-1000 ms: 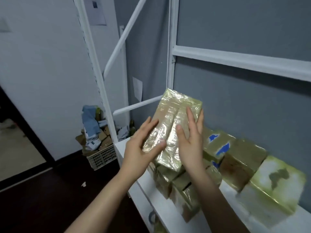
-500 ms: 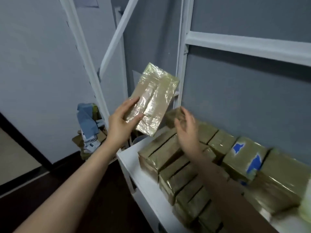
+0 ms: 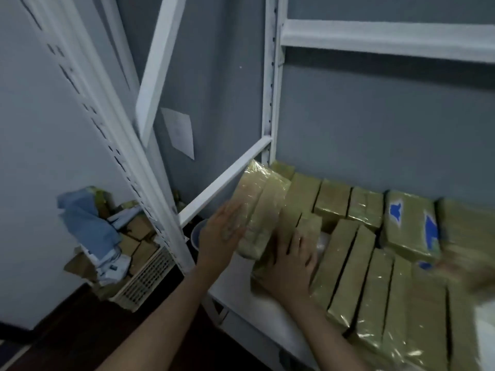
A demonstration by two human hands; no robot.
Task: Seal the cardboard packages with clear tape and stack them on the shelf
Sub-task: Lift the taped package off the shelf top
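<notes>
White shelf (image 3: 235, 291), taped packages (image 3: 345, 266), blue marks (image 3: 431, 231) on one; left hand (image 3: 222, 232) flat against tilted package (image 3: 261, 207), right hand (image 3: 292, 263) spread

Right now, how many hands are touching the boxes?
2. The left hand lies flat against the tilted package at the left end of the shelf. The right hand rests on the stacked packages beside it.

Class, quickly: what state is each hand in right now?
Left hand: open, fingers flat against a package.
Right hand: open, flat on stacked packages.
</notes>
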